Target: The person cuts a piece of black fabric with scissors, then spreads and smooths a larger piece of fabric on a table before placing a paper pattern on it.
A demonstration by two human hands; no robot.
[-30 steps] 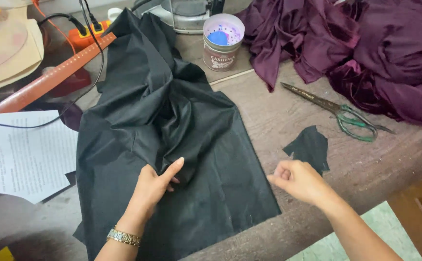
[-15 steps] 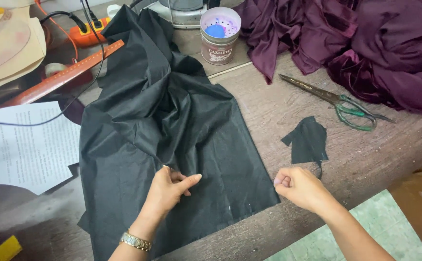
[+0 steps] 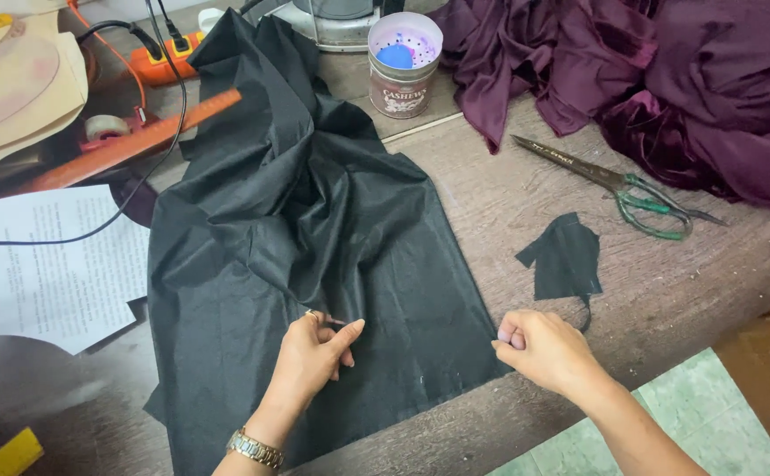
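Observation:
A large piece of black fabric (image 3: 314, 220) lies spread and rumpled on the wooden table (image 3: 508, 194). My left hand (image 3: 314, 357) rests on the fabric near its lower middle, fingers pinching a fold of the cloth. My right hand (image 3: 539, 348) is curled at the fabric's lower right corner, gripping its edge near the table's front. A small black fabric scrap (image 3: 566, 260) lies just beyond my right hand, apart from the large piece.
Green-handled scissors (image 3: 618, 185) lie to the right. Purple velvet cloth (image 3: 667, 79) is heaped at the back right. A tin can (image 3: 403, 66) stands behind the fabric. An orange ruler (image 3: 129, 141), power strip (image 3: 160, 48), printed paper (image 3: 41, 273) and beige pattern pieces (image 3: 15, 79) sit on the left.
Both hands have drawn toward the table's front edge, pulling the black fabric with them. My left hand went from flat on the cloth to pinching a fold.

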